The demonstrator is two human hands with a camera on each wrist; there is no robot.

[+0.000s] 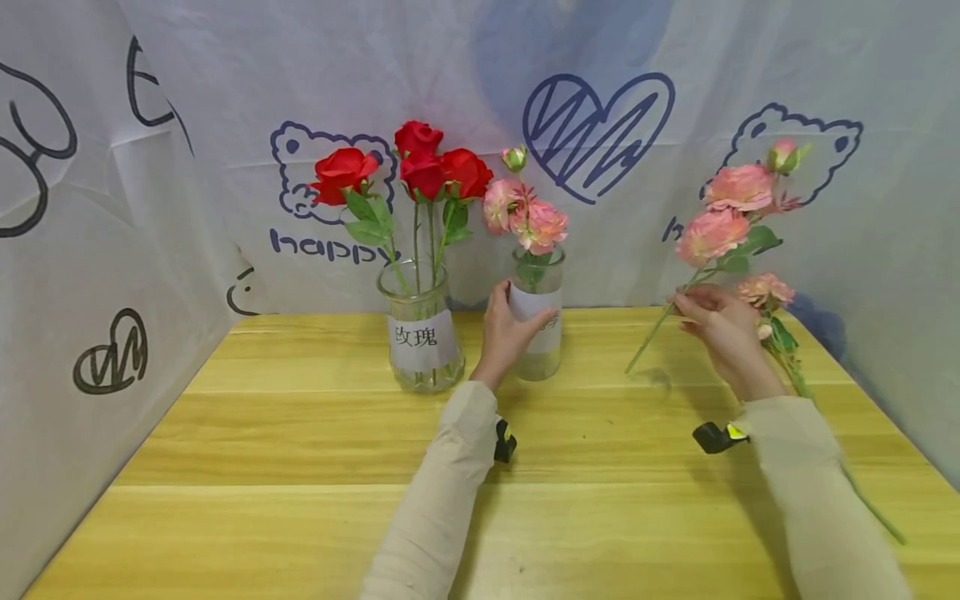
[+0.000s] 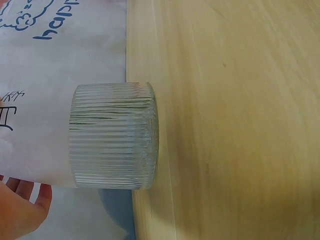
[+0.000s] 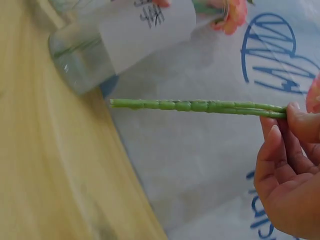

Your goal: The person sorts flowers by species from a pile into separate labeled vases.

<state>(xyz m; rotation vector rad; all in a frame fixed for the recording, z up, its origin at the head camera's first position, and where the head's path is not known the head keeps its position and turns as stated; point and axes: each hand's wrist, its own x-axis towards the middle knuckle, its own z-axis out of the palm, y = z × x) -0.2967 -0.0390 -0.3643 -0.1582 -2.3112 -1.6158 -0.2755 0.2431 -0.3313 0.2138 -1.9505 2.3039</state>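
My left hand (image 1: 513, 327) grips a ribbed clear glass vase (image 1: 536, 364) with a white paper label, thumb across its front. Pink flowers (image 1: 542, 225) and a bud stand in that vase. In the right wrist view, my right hand (image 3: 295, 175) pinches the green stem (image 3: 190, 106) of a pink flower spray between thumb and fingers. The head view shows this pink flower spray (image 1: 712, 236) tilted, blooms up and right, its stem's lower end above the table. The left wrist view shows the vase's ribbed base (image 2: 115, 135) on the table.
A wider glass vase (image 1: 423, 367) with several red roses (image 1: 423, 173) stands left of the held vase. Another pink flower spray (image 1: 765, 290) lies at the right, partly hidden by my right arm. A patterned cloth (image 1: 450, 50) hangs behind the wooden table (image 1: 300, 450).
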